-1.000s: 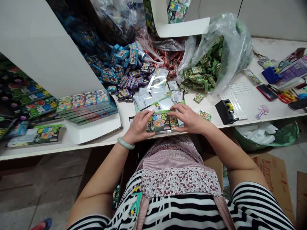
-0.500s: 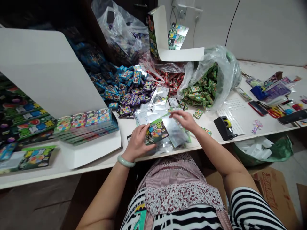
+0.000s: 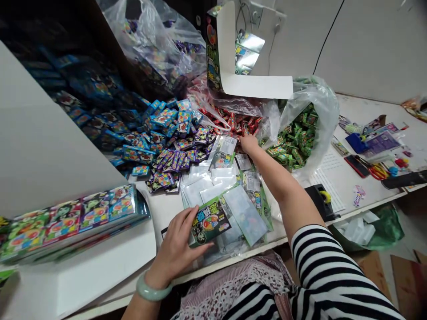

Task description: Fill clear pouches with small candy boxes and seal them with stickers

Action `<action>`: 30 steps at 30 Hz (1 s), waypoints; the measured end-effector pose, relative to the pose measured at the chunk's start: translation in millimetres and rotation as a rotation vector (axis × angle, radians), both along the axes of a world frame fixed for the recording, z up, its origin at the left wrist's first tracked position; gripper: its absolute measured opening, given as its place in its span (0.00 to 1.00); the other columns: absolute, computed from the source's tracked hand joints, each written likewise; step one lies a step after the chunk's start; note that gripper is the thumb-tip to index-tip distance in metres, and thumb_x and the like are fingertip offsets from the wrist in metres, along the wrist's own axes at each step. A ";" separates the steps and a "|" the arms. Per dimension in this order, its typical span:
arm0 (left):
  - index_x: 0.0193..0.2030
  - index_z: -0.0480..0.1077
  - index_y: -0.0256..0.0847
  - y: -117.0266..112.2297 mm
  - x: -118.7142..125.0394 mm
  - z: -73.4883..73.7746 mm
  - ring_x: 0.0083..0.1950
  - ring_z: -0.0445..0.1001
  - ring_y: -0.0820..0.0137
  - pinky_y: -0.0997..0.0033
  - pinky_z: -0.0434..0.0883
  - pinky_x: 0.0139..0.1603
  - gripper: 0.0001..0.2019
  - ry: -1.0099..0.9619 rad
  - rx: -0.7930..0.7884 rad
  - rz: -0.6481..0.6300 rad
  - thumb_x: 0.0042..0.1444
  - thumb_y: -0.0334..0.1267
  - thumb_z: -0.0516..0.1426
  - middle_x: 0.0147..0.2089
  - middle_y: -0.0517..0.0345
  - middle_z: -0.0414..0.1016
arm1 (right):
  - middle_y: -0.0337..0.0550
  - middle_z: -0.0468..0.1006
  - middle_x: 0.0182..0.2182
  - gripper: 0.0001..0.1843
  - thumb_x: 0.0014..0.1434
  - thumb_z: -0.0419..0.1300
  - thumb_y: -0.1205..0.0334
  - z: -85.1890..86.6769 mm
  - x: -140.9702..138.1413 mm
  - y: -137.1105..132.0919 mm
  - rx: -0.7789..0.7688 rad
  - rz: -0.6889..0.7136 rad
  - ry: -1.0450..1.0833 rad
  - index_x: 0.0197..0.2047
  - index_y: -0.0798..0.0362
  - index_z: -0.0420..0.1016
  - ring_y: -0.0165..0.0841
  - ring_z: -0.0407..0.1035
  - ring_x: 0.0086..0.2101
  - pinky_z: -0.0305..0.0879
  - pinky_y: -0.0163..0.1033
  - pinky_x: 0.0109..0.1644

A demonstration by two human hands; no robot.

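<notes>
My left hand (image 3: 178,240), a pale green bangle at its wrist, grips a flat clear-and-printed plastic packet (image 3: 215,221) by its left end, thumb along the front edge and fingers at the back. The packet lies over a heap of similar clear packets (image 3: 200,191). My right arm stretches forward, and my right hand (image 3: 248,143) is at the near edge of a pile of small red boxes (image 3: 233,119); its fingers are mostly hidden from view. Small purple boxes (image 3: 176,160) lie to its left, and small green boxes (image 3: 296,138) spill from a clear bag (image 3: 328,113) to its right.
Blue boxes (image 3: 160,122) are heaped at the left. A white carton (image 3: 110,262) holds rows of filled packets (image 3: 90,213) at the near left. A black tape dispenser (image 3: 320,200) stands at the right, near scissors (image 3: 376,170). An upright open carton (image 3: 230,66) stands behind.
My right hand has left the packet and moved forward to the red boxes. My left hand still holds the packet. The view has shifted closer to the table.
</notes>
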State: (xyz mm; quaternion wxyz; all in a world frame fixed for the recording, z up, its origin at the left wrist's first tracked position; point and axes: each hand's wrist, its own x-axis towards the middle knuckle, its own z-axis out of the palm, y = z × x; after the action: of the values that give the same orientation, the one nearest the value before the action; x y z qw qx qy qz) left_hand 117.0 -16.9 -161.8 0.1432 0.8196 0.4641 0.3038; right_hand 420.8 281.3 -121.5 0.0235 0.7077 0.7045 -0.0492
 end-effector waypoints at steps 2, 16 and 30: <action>0.74 0.45 0.47 4.0 -2.7 -2.4 0.61 0.69 0.51 0.48 0.72 0.61 0.44 -0.002 -0.013 -0.007 0.57 0.56 0.61 0.61 0.42 0.65 | 0.62 0.73 0.57 0.20 0.66 0.52 0.61 1.8 10.4 -5.6 0.034 0.012 -0.012 0.57 0.59 0.74 0.48 0.66 0.57 0.60 0.50 0.61; 0.72 0.51 0.45 -1.8 1.3 -3.2 0.61 0.67 0.50 0.45 0.69 0.64 0.45 -0.040 0.000 0.138 0.52 0.58 0.63 0.60 0.42 0.65 | 0.50 0.73 0.45 0.22 0.52 0.68 0.56 -22.5 4.8 -208.3 0.092 0.291 0.610 0.49 0.53 0.74 0.42 0.69 0.48 0.67 0.51 0.55; 0.70 0.54 0.44 -15.3 9.1 1.7 0.63 0.67 0.52 0.46 0.67 0.65 0.45 -0.087 -0.053 0.108 0.50 0.59 0.65 0.61 0.43 0.64 | 0.59 0.67 0.60 0.41 0.47 0.71 0.58 3.0 24.7 -192.3 -0.164 0.814 0.422 0.63 0.55 0.66 0.52 0.59 0.62 0.54 0.61 0.66</action>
State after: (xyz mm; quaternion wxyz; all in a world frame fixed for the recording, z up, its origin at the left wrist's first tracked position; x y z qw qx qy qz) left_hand 126.1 -32.2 -160.1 0.1684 0.7754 0.5086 0.3342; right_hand 445.5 88.9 -118.5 -0.0469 0.3440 0.9080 -0.2346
